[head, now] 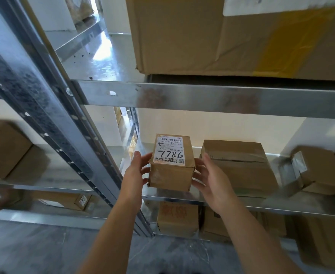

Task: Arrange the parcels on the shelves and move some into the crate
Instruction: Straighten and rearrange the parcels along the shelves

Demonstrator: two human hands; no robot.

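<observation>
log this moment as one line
left hand: fingers at left side of labelled box | right hand: fingers at its right side | box: upright on shelf, taped box to its right

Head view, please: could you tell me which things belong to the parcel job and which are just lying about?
In the job: parcel marked 7786, left hand and right hand either side of it, middle shelf.
Lying about: taped box beside it, large carton above, boxes below.
</observation>
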